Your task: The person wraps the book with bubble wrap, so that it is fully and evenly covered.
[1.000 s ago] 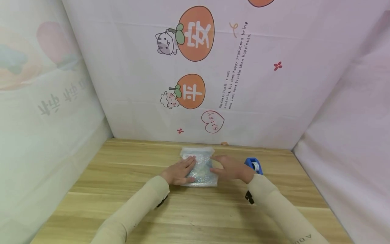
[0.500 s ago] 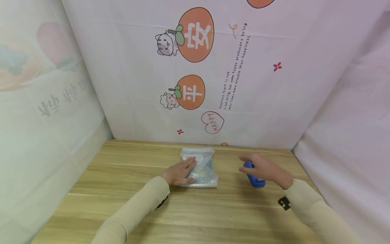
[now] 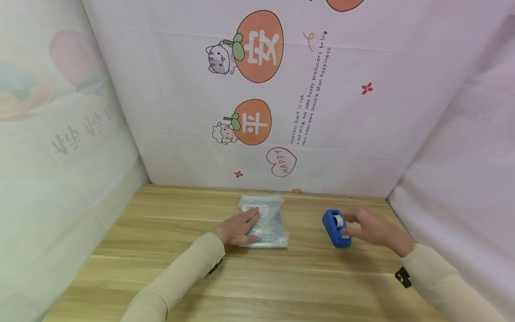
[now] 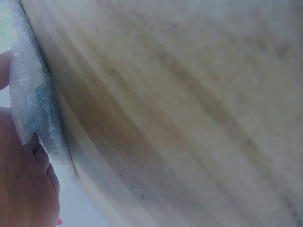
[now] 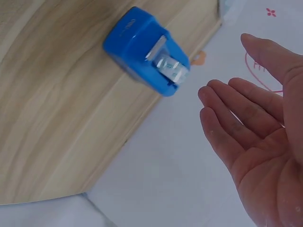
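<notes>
A flat packet in clear bubble wrap [image 3: 270, 223] lies on the wooden table. My left hand [image 3: 238, 227] rests on its left side with the fingers laid out flat. The left wrist view shows part of that hand [image 4: 28, 184] against the crinkled wrap [image 4: 35, 94]. To the right stands a blue tape dispenser [image 3: 337, 229] with a roll of clear tape in it. My right hand [image 3: 372, 227] is just right of the dispenser. In the right wrist view its fingers are relaxed and hold nothing, apart from the dispenser [image 5: 144, 49].
The wooden table [image 3: 257, 281] runs back to a white printed cloth [image 3: 181, 134]. Similar cloth hangs along the left side [image 3: 116, 147] and the right side [image 3: 442, 179].
My right hand has left the packet's right edge, passed over the tape dispenser and come to its right side. The left hand and the packet stay in place.
</notes>
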A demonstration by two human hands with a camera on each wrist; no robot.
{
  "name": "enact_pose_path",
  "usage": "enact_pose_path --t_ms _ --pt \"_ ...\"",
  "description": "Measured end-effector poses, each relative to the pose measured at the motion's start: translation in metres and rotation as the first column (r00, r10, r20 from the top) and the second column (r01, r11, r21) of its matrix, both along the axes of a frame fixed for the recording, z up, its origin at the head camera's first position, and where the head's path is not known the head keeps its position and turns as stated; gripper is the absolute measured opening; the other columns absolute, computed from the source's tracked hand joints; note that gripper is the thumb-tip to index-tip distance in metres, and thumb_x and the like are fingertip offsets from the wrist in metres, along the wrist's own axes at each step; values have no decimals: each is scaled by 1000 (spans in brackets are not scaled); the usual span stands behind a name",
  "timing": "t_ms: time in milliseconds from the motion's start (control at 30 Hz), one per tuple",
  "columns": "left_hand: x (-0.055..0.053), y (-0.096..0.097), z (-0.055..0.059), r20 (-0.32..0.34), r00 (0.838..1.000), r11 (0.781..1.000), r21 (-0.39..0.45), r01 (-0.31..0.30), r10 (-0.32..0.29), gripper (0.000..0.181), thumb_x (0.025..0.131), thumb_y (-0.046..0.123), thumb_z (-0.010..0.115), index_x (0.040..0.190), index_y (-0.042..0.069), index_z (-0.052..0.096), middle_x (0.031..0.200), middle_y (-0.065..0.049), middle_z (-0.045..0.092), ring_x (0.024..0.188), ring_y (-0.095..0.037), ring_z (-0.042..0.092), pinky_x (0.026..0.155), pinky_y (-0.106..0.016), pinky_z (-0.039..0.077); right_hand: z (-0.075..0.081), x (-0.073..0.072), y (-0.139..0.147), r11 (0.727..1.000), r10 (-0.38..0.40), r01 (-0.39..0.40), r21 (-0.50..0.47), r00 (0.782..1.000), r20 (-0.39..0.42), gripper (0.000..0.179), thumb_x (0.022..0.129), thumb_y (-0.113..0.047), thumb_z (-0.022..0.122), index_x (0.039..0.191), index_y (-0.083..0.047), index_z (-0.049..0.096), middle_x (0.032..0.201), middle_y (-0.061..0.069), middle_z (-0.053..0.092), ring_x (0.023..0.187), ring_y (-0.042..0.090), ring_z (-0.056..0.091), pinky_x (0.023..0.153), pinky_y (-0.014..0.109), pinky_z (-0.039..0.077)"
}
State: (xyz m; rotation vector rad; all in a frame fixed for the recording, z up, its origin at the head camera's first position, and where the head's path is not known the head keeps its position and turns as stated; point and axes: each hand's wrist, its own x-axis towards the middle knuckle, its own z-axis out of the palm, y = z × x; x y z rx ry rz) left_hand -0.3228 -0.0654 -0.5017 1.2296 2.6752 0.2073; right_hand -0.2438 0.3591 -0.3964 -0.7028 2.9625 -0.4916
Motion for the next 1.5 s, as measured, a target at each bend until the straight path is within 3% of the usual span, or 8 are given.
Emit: enact_pose_path --t_ms 300,533,833,1233,1400,1500 --pt "1 0 -1 4 1000 1000 -6 -7 7 82 111 49 45 167 -3 16 178 -21 11 166 -38 12 135 -51 19 -20 -4 21 997 -51 54 -62 998 49 48 94 -27 81 122 11 70 112 24 78 99 34 77 86 50 65" --pt "0 -1 -1 2 1000 1000 -6 -4 4 82 111 48 46 167 -3 16 178 -22 11 166 -38 12 135 -51 20 -33 -11 35 985 -141 149 -81 984 106 28 99 -32 75 106 -5 76 99 4 78 92 18 73 78 38 62" --pt "1 -1 -1 -1 1000 1000 -4 -3 3 83 110 49 44 167 -4 16 177 -22 11 166 -39 13 135 -52 19 -43 -12 35 961 -194 238 -138 943 272 29 100 -33 73 101 -4 76 97 9 77 92 20 69 73 32 57" --pt "3 1 2 -5 1000 1000 0 7 -7 81 110 44 47 166 -5 17 177 -24 13 165 -40 14 135 -53 20 -60 -17 36 953 -220 273 -132 922 318 29 99 -33 73 94 -5 74 90 5 72 81 15 58 64 26 48" --pt "4 0 4 -8 1000 1000 0 4 -4 81 111 47 46 166 -6 18 177 -24 14 165 -41 16 134 -54 22 -59 -17 34 936 -248 319 -148 897 367 30 100 -34 73 96 -4 73 88 4 69 82 16 56 64 27 47" --pt "4 0 6 -7 1000 1000 -9 -4 4 82 111 49 45 166 -5 18 177 -23 14 165 -39 16 134 -53 22 -57 -19 33 912 -234 362 -195 846 479 30 105 -31 65 96 -2 67 74 -1 59 68 13 50 59 26 42"
